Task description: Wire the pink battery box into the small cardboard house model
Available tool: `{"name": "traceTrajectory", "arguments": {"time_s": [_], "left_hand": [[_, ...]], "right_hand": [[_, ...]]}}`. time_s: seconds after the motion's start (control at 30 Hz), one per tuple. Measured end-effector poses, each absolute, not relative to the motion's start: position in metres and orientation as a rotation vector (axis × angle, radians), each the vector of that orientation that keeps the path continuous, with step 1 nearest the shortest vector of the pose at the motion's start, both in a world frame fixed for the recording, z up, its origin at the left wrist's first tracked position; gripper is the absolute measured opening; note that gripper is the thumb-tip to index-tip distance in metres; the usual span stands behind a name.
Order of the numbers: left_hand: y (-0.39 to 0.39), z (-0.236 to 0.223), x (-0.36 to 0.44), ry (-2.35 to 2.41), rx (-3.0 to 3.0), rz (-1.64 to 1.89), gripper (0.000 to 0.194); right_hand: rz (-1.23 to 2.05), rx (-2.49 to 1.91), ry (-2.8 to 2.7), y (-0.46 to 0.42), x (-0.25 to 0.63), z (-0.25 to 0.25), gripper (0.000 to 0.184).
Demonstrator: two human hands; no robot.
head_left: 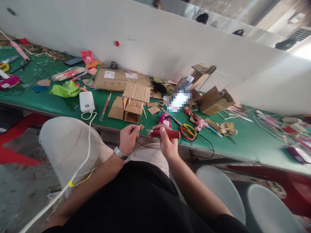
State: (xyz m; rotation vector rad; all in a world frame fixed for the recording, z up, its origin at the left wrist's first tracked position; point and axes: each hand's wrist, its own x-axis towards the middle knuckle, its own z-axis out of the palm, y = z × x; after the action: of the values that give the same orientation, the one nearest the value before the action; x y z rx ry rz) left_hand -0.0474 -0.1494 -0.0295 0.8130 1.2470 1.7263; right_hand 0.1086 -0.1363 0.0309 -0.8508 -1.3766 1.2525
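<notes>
Between the thumb and fingers of my left hand [128, 138] is a small piece of cardboard [142, 127]. A knife with a red handle [173, 133] is gripped in my right hand [168, 144], its short blade pointing left toward that piece. Both hands are just off the table's front edge, above my lap. Directly beyond my left hand stands a small cardboard box structure [133, 105] with an open front. A pink cutter-like device [165, 120] lies just past my right hand, and scissors [188, 131] with orange and yellow handles rest to its right.
The green table [60, 105] carries a white power bank [86, 101] with a cable running over my leg. A ruler [105, 107], a flattened carton [110, 79], a clear bottle [186, 83], a cardboard box [215, 101] and scattered scraps lie around. Grey stools [222, 191] stand at right.
</notes>
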Motion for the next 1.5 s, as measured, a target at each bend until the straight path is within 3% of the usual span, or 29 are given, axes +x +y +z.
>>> {"name": "traceTrajectory", "arguments": {"time_s": [0.17,0.3,0.63,0.9,1.23,1.5], "left_hand": [[-0.151,-0.032,-0.047,1.210,0.828,1.738,0.037],[-0.153,-0.032,-0.048,1.227,0.889,1.748,0.038],[-0.159,-0.031,-0.050,1.274,1.432,1.784,0.018],[-0.158,-0.030,-0.046,0.955,0.952,1.626,0.045],[-0.155,-0.034,-0.044,0.939,0.844,1.592,0.043],[-0.155,-0.039,-0.040,0.991,0.788,1.673,0.035]], "right_hand": [[1.123,-0.816,-1.399,-0.133,0.114,0.028,0.050],[1.089,-0.878,-1.397,-0.135,0.112,0.030,0.034],[1.103,-0.797,-1.543,-0.136,0.106,0.020,0.032],[0.842,-0.647,-1.749,-0.135,0.114,0.021,0.027],[0.625,-0.609,-1.984,-0.133,0.120,0.023,0.029],[0.736,-0.671,-1.827,-0.136,0.117,0.023,0.022]]}}
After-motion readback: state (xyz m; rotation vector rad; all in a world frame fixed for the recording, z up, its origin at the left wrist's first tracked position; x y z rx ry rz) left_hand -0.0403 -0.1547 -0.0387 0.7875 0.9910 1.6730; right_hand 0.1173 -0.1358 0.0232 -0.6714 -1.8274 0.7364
